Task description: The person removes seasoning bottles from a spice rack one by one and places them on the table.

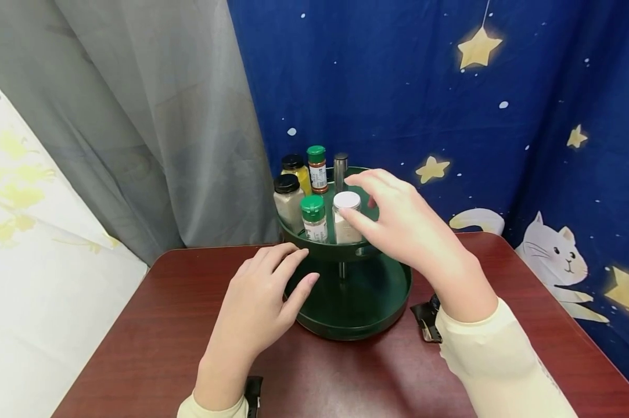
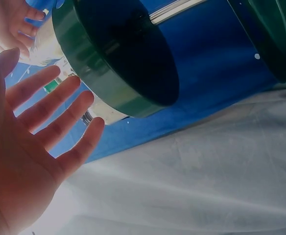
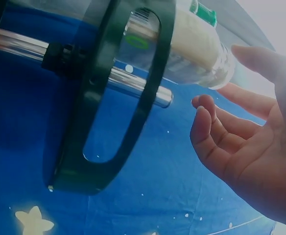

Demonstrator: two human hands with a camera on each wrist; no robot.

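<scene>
My right hand (image 1: 398, 220) was spread wide, thumb and forefinger either side of the lid of a white-topped jar (image 1: 347, 231) near the front of the upper tray (image 1: 327, 252). I judged the step to be placing or picking that jar; one moment couldn't tell me which. Either way, the next move called for a straight lift, away from the green-capped shaker (image 1: 315, 226) just beside it. My left hand (image 1: 267, 284) was loosely spread near the tray's rim, holding nothing. Behind stood two black-lidded jars, another shaker (image 1: 318, 171) and a metal post (image 1: 340, 172); below, the lower tray (image 1: 351, 316) rested on the bench (image 1: 162, 337). Whether either hand actually touched anything, I couldn't tell. A black object (image 1: 426, 319) was partly hidden by my right sleeve.
</scene>
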